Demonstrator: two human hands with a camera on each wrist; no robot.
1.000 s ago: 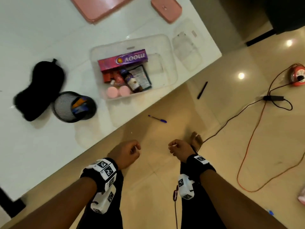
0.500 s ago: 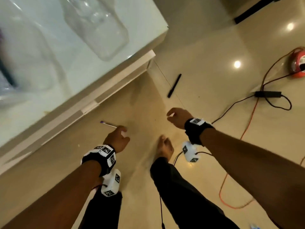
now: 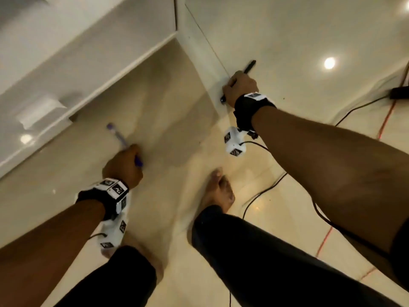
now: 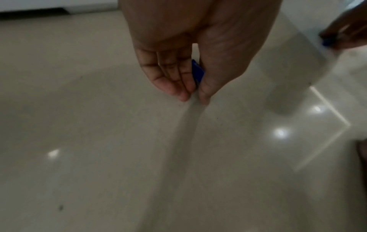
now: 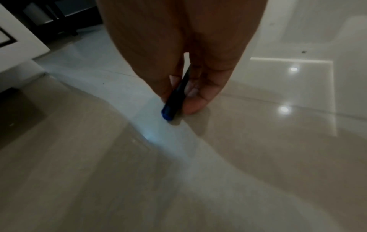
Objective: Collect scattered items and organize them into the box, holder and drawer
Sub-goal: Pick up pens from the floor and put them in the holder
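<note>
Both hands are down at the glossy floor. My left hand (image 3: 125, 163) pinches a blue pen (image 3: 117, 135) between thumb and fingers; its capped end sticks out up-left, blurred by motion. In the left wrist view the left hand (image 4: 193, 97) holds the blue pen (image 4: 197, 72), whose pale barrel streaks downward. My right hand (image 3: 238, 84) grips a black pen (image 3: 250, 66), with both ends showing past the fist. In the right wrist view the right hand (image 5: 176, 102) pinches this black pen (image 5: 174, 97), its bluish end touching or just above the floor. Box, holder and drawer are out of view.
The white table's edge (image 3: 88, 63) looms at the upper left, with its leg (image 3: 192, 41) close to the right hand. A black cable (image 3: 265, 189), an orange cable (image 3: 385, 120) and a black adapter (image 3: 400, 93) lie on the floor to the right. My bare foot (image 3: 219, 191) stands between the hands.
I have bent down to the floor. The left hand went from touching the blue pen to holding it. The right hand reached forward and closed round the black pen.
</note>
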